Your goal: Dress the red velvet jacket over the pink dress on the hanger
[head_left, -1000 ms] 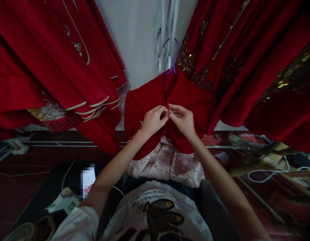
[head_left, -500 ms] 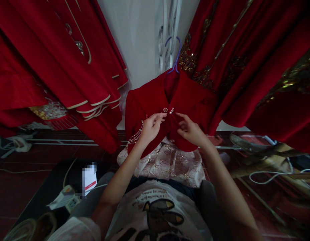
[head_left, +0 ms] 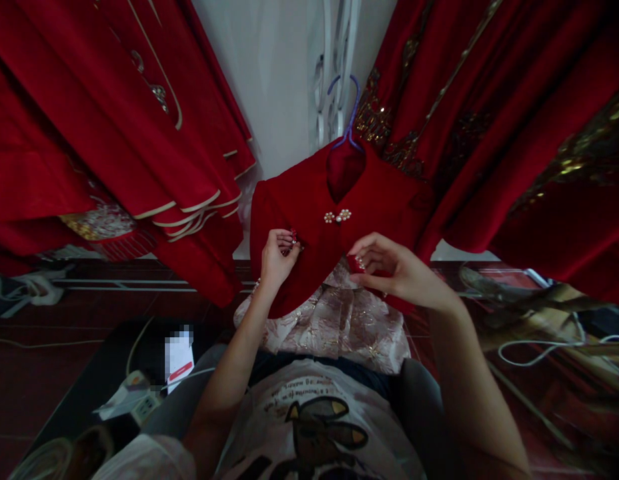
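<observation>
In the middle of the head view a short red jacket (head_left: 304, 200) hangs on a purple hanger (head_left: 350, 117). A pearl flower clasp (head_left: 337, 217) sits at its neckline, with the two fronts meeting there. My left hand (head_left: 278, 259) is closed in a pinch on a small red beaded ornament (head_left: 294, 235) at the jacket's left front. The fingers of my right hand (head_left: 397, 270) pinch the lower front edge of the jacket, where a row of pearls shows. Below the jacket a pale brocade cloth (head_left: 334, 317) with gold pattern lies over my lap.
Red garments with cream piping (head_left: 179, 153) hang on the left. On the right are red garments with gold sequins (head_left: 579, 160). A dark bench (head_left: 104, 373) at lower left bears a white card (head_left: 178, 363) and a power strip (head_left: 144, 403). Wooden pieces (head_left: 534, 320) and white cord lie at right.
Both hands have left the neckline clasp. The left moved left to the beaded ornament; the right moved down and took hold of the jacket's lower front edge.
</observation>
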Demonstrator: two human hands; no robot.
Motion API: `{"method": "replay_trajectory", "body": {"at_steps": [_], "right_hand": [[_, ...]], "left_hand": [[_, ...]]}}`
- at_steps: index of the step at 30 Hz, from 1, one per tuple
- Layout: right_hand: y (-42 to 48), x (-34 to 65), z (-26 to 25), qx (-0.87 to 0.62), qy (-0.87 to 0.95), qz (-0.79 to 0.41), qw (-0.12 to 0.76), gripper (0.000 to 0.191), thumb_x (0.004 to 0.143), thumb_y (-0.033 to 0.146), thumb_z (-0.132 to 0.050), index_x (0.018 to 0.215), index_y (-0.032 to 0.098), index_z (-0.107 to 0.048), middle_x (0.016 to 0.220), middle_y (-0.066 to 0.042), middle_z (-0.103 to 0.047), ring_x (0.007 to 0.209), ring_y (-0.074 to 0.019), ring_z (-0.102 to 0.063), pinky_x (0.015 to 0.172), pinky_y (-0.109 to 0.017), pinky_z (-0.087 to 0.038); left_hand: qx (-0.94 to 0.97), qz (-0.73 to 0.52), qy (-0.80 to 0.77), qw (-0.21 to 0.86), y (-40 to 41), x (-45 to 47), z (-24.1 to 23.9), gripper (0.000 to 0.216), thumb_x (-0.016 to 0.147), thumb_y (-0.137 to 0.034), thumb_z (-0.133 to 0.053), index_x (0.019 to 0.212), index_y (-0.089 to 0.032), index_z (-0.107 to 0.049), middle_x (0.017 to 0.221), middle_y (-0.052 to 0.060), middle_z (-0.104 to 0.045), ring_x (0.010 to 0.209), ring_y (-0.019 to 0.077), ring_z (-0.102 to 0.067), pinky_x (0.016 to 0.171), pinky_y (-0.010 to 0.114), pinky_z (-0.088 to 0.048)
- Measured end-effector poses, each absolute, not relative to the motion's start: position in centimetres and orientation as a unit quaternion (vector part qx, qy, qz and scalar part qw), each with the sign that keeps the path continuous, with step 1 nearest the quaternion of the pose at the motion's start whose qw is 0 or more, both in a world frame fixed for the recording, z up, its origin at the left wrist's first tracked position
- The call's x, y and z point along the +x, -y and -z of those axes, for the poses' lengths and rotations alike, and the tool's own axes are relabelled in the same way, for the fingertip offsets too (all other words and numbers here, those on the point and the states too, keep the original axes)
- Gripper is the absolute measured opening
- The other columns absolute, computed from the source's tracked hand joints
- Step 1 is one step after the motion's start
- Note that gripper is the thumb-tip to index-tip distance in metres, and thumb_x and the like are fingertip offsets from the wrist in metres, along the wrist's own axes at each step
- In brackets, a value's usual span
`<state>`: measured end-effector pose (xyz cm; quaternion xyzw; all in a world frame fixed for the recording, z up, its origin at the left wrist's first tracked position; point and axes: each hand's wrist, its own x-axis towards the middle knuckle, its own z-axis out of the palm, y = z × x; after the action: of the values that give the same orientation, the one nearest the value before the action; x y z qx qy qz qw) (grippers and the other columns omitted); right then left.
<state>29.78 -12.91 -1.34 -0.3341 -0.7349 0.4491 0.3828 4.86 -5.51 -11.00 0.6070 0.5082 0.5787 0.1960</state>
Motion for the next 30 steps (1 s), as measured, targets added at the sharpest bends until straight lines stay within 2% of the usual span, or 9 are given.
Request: {"method": "replay_trajectory", "body": {"at_steps": [4,9,13,16,20,30], "right_hand": [[10.5,27.0,4.2,-0.320,0.727,-0.462,0.393,0.036,0.073,0.031,-0.078,0.102,0.022,-0.059,0.088,0.000,-0.059,0.074,-0.0092,-0.057,0.067,-0.022,-0.050],[6.8,23.2,7.8,-0.364,0.709,-0.386,0.464,0.029,0.076,0.029,-0.073,0.102,0.021,-0.066,0.088,0.000,-0.063,0.068,-0.0078,-0.056,0.059,-0.019,-0.047],[4.8,20.7,9.4,-0.402,0.692,-0.337,0.496,0.027,0.076,0.023,-0.070,0.102,0.019,-0.067,0.093,-0.003,-0.065,0.072,-0.0094,-0.061,0.064,-0.020,-0.053],[4.4,19.9,9.6,-0.407,0.699,-0.321,0.492,0.025,0.082,0.021,-0.062,0.106,0.020,-0.069,0.100,-0.005,-0.065,0.077,-0.0103,-0.065,0.069,-0.023,-0.056],[4.6,19.8,9.4,-0.412,0.704,-0.284,0.504,0.022,0.087,0.019,-0.057,0.103,0.022,-0.072,0.094,-0.004,-0.065,0.077,-0.0111,-0.066,0.071,-0.023,-0.056],[5.1,18.7,9.6,-0.425,0.679,-0.234,0.551,0.018,0.086,0.023,-0.059,0.099,0.019,-0.070,0.090,-0.005,-0.063,0.075,-0.0118,-0.063,0.064,-0.021,-0.056]], "left_hand": [[0.597,-0.580,-0.504,0.230,5.4,4.9,11.1,0.028,0.076,-0.021,-0.067,0.098,-0.019,-0.049,0.082,0.000,-0.062,0.073,0.0104,-0.062,0.070,0.023,-0.053],[0.587,-0.596,-0.490,0.245,5.5,4.9,11.0,0.029,0.073,-0.018,-0.068,0.097,-0.019,-0.051,0.082,0.000,-0.063,0.073,0.0099,-0.063,0.071,0.023,-0.053],[0.581,-0.591,-0.476,0.293,5.6,5.0,10.6,0.023,0.071,-0.017,-0.068,0.092,-0.017,-0.059,0.087,0.003,-0.067,0.078,0.0112,-0.066,0.076,0.025,-0.055],[0.568,-0.592,-0.470,0.325,5.6,5.0,10.3,0.021,0.070,-0.014,-0.066,0.091,-0.015,-0.064,0.090,0.005,-0.070,0.080,0.0121,-0.068,0.079,0.026,-0.055],[0.543,-0.605,-0.467,0.348,5.7,5.1,10.1,0.021,0.069,-0.017,-0.070,0.089,-0.014,-0.066,0.091,0.006,-0.072,0.079,0.0130,-0.069,0.080,0.028,-0.057],[0.587,-0.585,-0.487,0.276,5.4,4.5,10.2,0.022,0.072,-0.023,-0.070,0.092,-0.015,-0.072,0.090,0.007,-0.075,0.075,0.0151,-0.072,0.076,0.029,-0.060]]}}
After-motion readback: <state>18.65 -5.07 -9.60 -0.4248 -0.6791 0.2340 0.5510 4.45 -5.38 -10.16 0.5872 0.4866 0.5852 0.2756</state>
